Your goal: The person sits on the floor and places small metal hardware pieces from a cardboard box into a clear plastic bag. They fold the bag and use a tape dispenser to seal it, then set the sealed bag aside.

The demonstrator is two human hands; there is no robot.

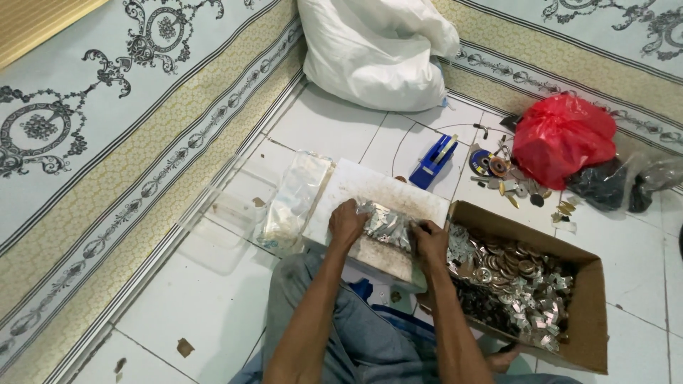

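Seated person at a white board on a tiled floor: the left hand and the right hand each grip one end of a small clear bag of metal parts lying on the board, beside an open cardboard box of similar parts.

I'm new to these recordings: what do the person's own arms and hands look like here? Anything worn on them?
Both arms are bare to the edge of the picture: no sleeves show. The left hand and right hand wear no gloves; no watch, ring or bracelet can be made out.
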